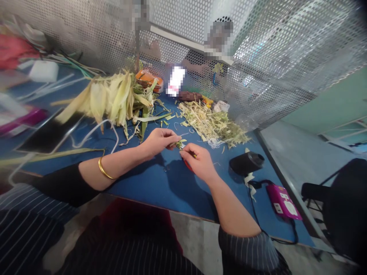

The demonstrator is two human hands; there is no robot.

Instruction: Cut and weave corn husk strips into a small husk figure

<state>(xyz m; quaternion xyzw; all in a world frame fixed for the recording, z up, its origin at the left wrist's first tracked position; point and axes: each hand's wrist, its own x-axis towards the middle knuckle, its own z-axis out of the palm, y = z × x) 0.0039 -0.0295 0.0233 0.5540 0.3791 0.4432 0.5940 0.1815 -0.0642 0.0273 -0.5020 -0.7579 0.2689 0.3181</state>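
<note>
Both hands pinch one small green husk scrap (180,144), left hand (159,141) closed above it, right hand (197,160) gripping red-handled scissors (187,165) beneath.

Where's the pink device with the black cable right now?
The pink device lies on the blue table near its right front edge, just right of the right hand, below the black round object.

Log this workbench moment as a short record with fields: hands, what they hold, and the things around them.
left hand: pinches a small green husk strip
right hand: pinches the same strip; a red-handled tool shows beneath it, kind unclear
surface: blue table
behind left hand: pile of corn husks
behind right hand: heap of shredded husk
right side: black device, pink box with cable
</note>
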